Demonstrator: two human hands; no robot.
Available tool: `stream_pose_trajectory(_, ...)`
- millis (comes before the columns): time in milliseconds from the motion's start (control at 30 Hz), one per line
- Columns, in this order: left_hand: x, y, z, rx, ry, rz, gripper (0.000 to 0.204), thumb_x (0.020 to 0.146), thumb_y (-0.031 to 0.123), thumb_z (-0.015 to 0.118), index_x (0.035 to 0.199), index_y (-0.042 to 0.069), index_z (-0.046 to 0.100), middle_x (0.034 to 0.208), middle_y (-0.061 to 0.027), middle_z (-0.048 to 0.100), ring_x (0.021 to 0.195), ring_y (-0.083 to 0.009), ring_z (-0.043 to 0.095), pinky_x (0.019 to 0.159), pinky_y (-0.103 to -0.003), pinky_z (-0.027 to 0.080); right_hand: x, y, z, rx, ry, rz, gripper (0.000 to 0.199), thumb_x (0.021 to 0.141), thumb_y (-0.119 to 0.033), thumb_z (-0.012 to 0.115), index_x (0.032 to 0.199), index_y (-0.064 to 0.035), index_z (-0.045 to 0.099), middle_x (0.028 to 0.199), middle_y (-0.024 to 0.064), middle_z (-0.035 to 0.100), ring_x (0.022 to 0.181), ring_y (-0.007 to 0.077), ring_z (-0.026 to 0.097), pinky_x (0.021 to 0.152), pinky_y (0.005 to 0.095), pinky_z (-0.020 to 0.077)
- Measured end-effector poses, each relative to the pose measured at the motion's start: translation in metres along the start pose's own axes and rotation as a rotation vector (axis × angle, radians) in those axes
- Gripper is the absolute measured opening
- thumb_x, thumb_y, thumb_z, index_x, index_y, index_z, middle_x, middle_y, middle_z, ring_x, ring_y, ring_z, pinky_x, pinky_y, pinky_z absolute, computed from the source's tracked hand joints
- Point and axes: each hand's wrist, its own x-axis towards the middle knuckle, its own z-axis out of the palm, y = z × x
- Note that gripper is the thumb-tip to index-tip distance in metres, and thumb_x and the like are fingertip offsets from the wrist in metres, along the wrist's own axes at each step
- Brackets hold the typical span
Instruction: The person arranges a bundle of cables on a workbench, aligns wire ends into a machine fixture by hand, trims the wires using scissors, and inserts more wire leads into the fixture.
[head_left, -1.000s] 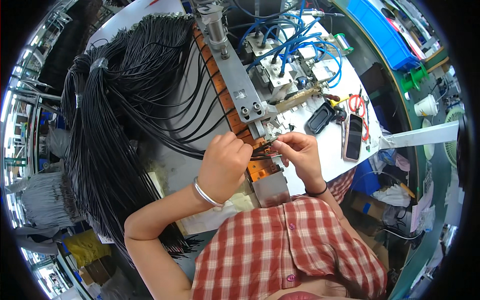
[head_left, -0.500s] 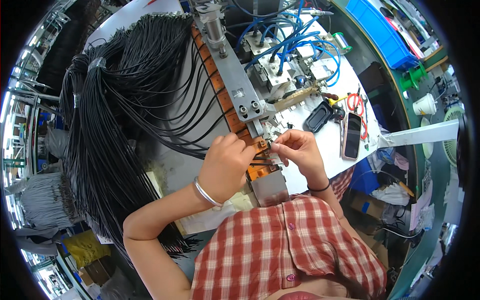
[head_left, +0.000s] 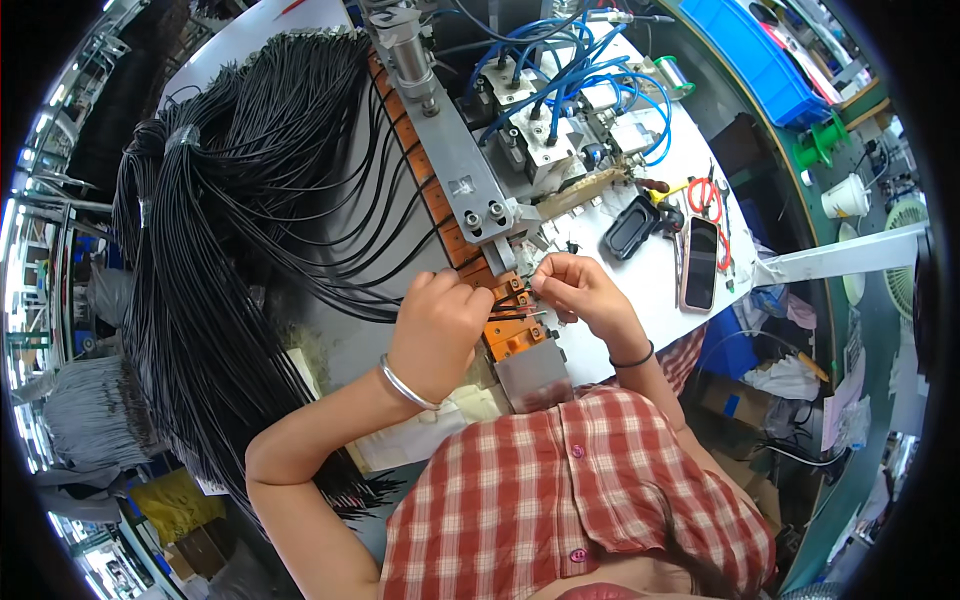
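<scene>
Since 1 s ago: hardly any shift, both hands still at orange fixture [head_left: 515, 330]. Left hand [head_left: 437, 325] curled over black wires [head_left: 505, 300], grip closed. Right hand [head_left: 580, 295] pinching wire end [head_left: 535, 290] just right. Seating ongoing, prob.

Single head cam, fisheye, looking steeply down on the bench [head_left: 650, 290] from above the wearer. Close range: plaid shirt [head_left: 570, 500] fills bottom centre, forearms enter from below. Edges bend twd rim, corners black.
</scene>
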Motion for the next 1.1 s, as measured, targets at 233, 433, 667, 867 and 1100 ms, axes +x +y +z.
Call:
stream_pose_trajectory(233, 0.002, -0.001, -0.002, 0.08, 0.068, 0.068, 0.015, 0.064, 0.001, 0.063, 0.077, 0.005, 0.056, 0.068, -0.0077, 0.052, 0.073, -0.0262, 0.049, 0.069, -0.037, 0.039, -0.007, -0.002, 0.013, -0.185, 0.208, -0.101, 0.006, 0.088, -0.009, 0.06, 0.088, -0.0033, 0.057, 0.067, -0.0045, 0.054, 0.054, 0.0011, 0.045, 0.046, 0.0163, 0.035)
stream_pose_trajectory(433, 0.006, -0.001, -0.001, -0.048, 0.103, -0.001, 0.018, 0.063, 0.005, 0.067, 0.078, 0.006, 0.057, 0.071, -0.0083, 0.053, 0.075, -0.0267, 0.05, 0.069, -0.038, 0.04, -0.009, -0.007, 0.018, -0.093, 0.064, -0.296, 0.01, 0.086, -0.004, 0.063, 0.094, 0.0012, 0.062, 0.074, -0.0001, 0.06, 0.069, 0.005, 0.057, 0.062, 0.0182, 0.046)
stream_pose_trajectory(667, 0.007, 0.003, -0.006, 0.003, 0.145, 0.052, 0.015, 0.065, 0.006, 0.061, 0.079, 0.006, 0.056, 0.077, -0.0092, 0.054, 0.08, -0.0276, 0.052, 0.072, -0.039, 0.042, -0.018, -0.007, 0.025, -0.021, 0.153, -0.273, 0.015, 0.088, -0.014, 0.064, 0.092, 0.0002, 0.067, 0.078, 0.001, 0.067, 0.066, 0.0032, 0.056, 0.055, 0.0182, 0.0439)
stream_pose_trajectory(867, 0.001, -0.004, 0.0, -0.006, 0.132, 0.058, 0.012, 0.062, 0.004, 0.058, 0.074, 0.006, 0.058, 0.071, -0.0092, 0.055, 0.077, -0.029, 0.053, 0.068, -0.041, 0.041, -0.005, 0.003, 0.021, -0.105, 0.134, -0.317, 0.014, 0.089, -0.015, 0.063, 0.094, -0.002, 0.066, 0.071, -0.0029, 0.063, 0.058, 0.0002, 0.049, 0.048, 0.0181, 0.0376)
stream_pose_trajectory(1100, 0.005, -0.008, 0.005, -0.108, 0.189, 0.091, 0.011, 0.063, 0.005, 0.061, 0.074, 0.006, 0.061, 0.069, -0.0096, 0.057, 0.075, -0.0295, 0.053, 0.069, -0.041, 0.041, -0.011, -0.005, 0.014, 0.138, -0.098, -0.207, 0.012, 0.088, -0.014, 0.063, 0.091, -0.0022, 0.064, 0.068, -0.0028, 0.061, 0.052, 0.0013, 0.048, 0.045, 0.0182, 0.0351)
